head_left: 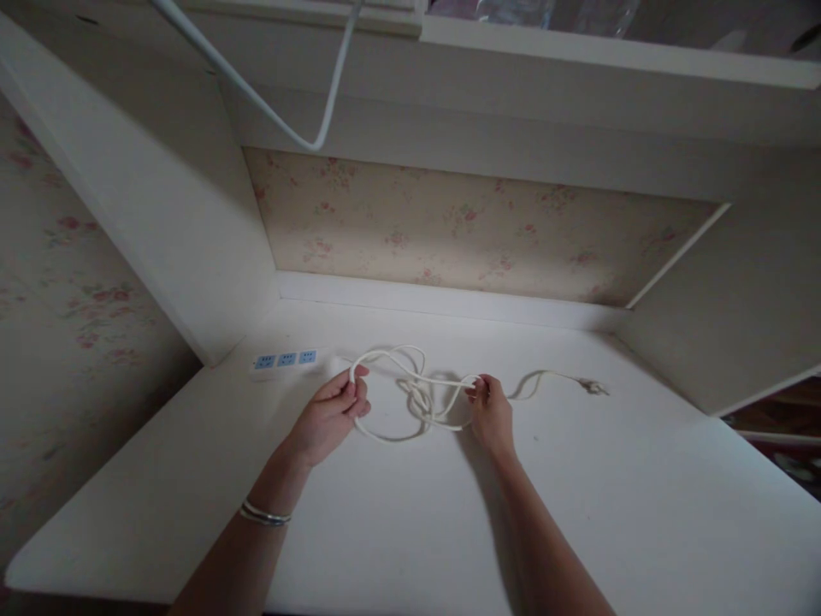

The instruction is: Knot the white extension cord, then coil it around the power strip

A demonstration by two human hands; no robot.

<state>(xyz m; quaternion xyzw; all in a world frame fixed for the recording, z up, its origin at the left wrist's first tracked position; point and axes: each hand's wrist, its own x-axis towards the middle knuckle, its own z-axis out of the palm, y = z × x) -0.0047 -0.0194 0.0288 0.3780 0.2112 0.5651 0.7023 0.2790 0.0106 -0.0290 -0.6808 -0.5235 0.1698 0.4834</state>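
Note:
A white power cord [420,402] runs in loose, tangled loops between my two hands, over the white desk. My left hand [332,411] pinches one side of a loop between thumb and fingers. On the other side, my right hand [491,415] is closed round another part of the cord, its fingertips partly hidden. Left of my left hand lies a white power strip [286,363] with blue sockets, the cord leading from its right end. Past my right hand the cord trails along the desk to its plug [593,387].
The white desk [398,530] is walled by a left side panel [167,171] and a right side panel [737,299]. Floral wallpaper [449,227] covers the back. Overhead are a shelf edge [577,51] and a hanging pale bent cable or rod [314,144].

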